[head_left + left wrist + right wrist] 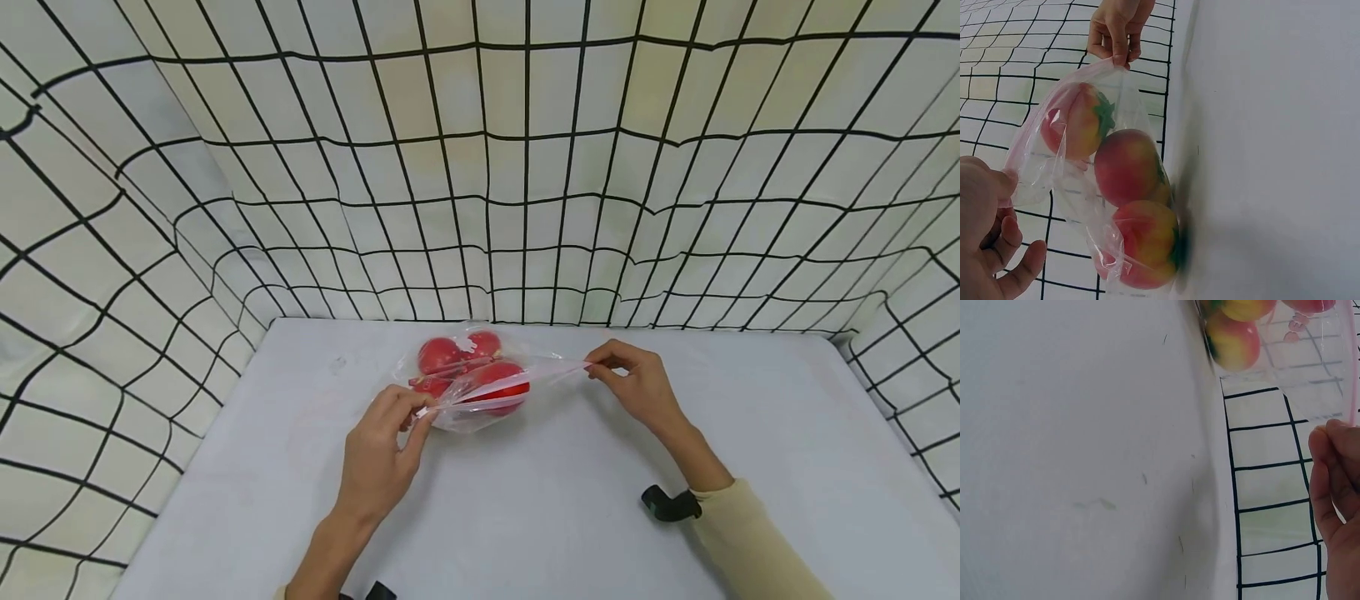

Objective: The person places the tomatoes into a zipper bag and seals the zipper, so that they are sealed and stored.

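A clear plastic zip bag with a pinkish strip along its mouth holds several round red-and-yellow fruits, which look like peaches with green leaves. My left hand pinches the near-left end of the strip between thumb and fingers. At the strip's other end, my right hand pinches the corner, and the mouth edge stretches between both hands. In the right wrist view, the thumb and finger of the right hand meet at the bag's corner. Folds of plastic partly cover the fruits.
The bag is over the far part of a white table. Behind the far edge and along both sides stands a black grid net before pale walls. A black device is strapped to the right wrist.
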Demonstrator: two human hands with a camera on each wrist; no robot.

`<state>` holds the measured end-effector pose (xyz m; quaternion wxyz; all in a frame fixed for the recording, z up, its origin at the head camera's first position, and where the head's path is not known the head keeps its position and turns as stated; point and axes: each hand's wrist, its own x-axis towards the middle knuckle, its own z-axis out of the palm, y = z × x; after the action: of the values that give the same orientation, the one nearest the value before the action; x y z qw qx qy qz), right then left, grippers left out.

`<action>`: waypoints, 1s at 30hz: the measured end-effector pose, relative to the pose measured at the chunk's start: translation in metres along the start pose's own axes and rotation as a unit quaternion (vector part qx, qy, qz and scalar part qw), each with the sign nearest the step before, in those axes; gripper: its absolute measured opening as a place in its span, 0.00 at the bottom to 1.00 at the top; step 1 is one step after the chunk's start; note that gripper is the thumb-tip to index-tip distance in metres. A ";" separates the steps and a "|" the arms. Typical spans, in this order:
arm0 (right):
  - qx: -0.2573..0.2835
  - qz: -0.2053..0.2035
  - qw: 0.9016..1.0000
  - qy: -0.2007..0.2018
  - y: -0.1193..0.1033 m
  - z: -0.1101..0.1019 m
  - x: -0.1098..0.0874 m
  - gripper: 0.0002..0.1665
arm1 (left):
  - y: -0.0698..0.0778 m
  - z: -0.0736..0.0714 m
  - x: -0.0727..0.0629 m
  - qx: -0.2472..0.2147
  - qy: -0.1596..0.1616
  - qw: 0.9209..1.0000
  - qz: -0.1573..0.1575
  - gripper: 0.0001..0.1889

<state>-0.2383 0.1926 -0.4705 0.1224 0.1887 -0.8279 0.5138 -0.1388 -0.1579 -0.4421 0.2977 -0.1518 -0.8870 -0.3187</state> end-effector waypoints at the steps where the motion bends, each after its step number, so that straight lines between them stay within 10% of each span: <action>1: -0.003 0.002 1.000 -0.002 0.001 -0.002 -0.001 0.08 | 0.000 0.000 0.001 0.001 -0.001 1.000 0.003 0.10; 30: -0.043 0.076 0.996 -0.028 0.003 -0.039 -0.018 0.02 | 0.009 0.005 0.018 -0.012 -0.047 0.999 0.023 0.09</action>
<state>-0.2228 0.2326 -0.4631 0.0682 0.1344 -0.8643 0.4798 -0.1510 -0.1466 -0.4298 0.2609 -0.1908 -0.8926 -0.3143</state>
